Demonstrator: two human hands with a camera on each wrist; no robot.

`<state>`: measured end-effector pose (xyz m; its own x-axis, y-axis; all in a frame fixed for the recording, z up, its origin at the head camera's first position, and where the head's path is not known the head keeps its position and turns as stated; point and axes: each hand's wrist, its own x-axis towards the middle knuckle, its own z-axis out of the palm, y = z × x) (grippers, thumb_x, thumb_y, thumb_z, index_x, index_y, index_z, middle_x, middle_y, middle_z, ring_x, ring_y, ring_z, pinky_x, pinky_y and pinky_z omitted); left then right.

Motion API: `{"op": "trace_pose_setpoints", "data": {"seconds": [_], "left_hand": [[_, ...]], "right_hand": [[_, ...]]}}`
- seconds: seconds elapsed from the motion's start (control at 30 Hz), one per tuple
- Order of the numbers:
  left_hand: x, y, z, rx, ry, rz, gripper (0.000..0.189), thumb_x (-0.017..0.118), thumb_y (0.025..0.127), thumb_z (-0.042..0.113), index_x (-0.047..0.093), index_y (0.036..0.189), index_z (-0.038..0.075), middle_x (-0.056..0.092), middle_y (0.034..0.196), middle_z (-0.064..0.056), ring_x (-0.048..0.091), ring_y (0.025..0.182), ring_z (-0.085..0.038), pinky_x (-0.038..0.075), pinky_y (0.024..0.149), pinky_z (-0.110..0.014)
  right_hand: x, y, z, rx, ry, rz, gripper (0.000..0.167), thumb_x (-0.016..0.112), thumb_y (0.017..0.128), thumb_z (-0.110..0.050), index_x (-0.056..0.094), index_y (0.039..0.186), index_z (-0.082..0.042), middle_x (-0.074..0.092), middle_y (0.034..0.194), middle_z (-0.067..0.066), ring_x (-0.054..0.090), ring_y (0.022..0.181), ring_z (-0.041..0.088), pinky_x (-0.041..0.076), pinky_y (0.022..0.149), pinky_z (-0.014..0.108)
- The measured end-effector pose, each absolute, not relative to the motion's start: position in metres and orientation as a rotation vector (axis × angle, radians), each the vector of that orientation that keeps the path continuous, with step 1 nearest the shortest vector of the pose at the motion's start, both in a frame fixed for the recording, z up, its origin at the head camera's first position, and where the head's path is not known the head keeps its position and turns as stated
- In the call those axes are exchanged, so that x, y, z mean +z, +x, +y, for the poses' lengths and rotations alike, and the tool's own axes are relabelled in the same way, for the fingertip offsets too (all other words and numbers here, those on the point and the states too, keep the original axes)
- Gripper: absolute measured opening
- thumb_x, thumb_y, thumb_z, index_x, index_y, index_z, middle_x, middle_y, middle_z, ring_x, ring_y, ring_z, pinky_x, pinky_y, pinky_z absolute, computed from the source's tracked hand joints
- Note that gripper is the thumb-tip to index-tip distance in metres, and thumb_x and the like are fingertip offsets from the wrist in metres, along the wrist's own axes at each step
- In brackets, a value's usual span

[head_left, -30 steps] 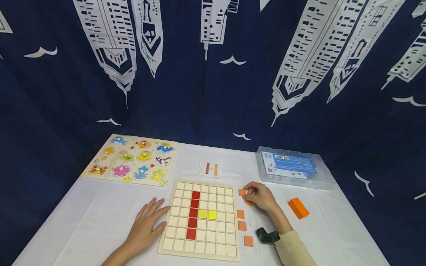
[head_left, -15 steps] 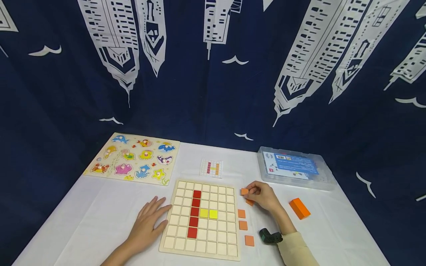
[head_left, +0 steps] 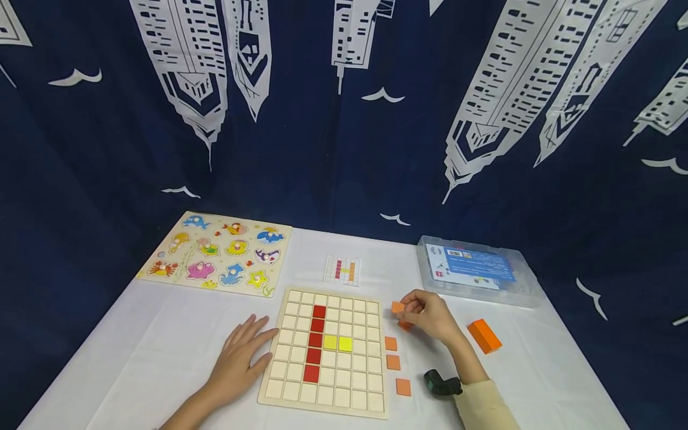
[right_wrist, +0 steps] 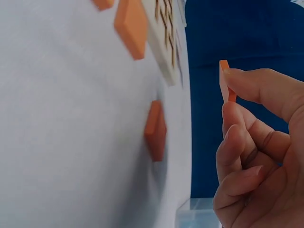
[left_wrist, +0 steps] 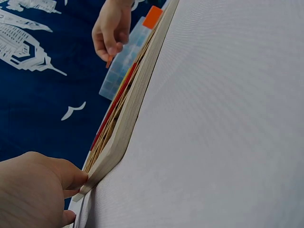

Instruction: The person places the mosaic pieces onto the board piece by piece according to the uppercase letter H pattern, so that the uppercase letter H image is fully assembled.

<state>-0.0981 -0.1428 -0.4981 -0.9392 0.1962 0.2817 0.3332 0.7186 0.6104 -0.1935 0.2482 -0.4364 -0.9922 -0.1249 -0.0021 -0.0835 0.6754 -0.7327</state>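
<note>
A wooden grid board lies on the table, with a column of red tiles and two yellow tiles set in its cells. My left hand rests at the board's left edge, fingers spread and touching the rim. To the right of the board, my right hand pinches an orange square tile between thumb and index finger, raised off the cloth. Another orange tile lies on the table near that hand, partly hidden by it in the head view. Three orange tiles sit along the board's right side.
A small pattern card lies behind the board. At the back left is a sea-animal peg puzzle. A clear plastic box stands at the back right, with an orange block in front of it.
My right hand has lifted slightly with the orange tile in its pinch, and its wrist has shifted a little rightward. My left hand stays at the board. The head view has shifted slightly.
</note>
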Motion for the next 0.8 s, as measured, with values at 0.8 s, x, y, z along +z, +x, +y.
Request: {"op": "trace_pose_setpoints", "data": {"seconds": [0.8], "left_hand": [[-0.500,-0.100,-0.143,-1.005,-0.434,-2.704,0.043,0.069,0.086,0.012,0.063,0.128,0.012,0.049,0.147,-0.015,0.032,0.143,-0.041,0.018,0.115,-0.061]], "right_hand": [[-0.430,-0.197,0.211,-1.225,-0.385,2.773,0.022,0.080,0.075,-0.007,0.067,0.091,-0.003,0.061,0.074,0.002,0.052,0.064,0.013,0.043,0.053,0.021]]}}
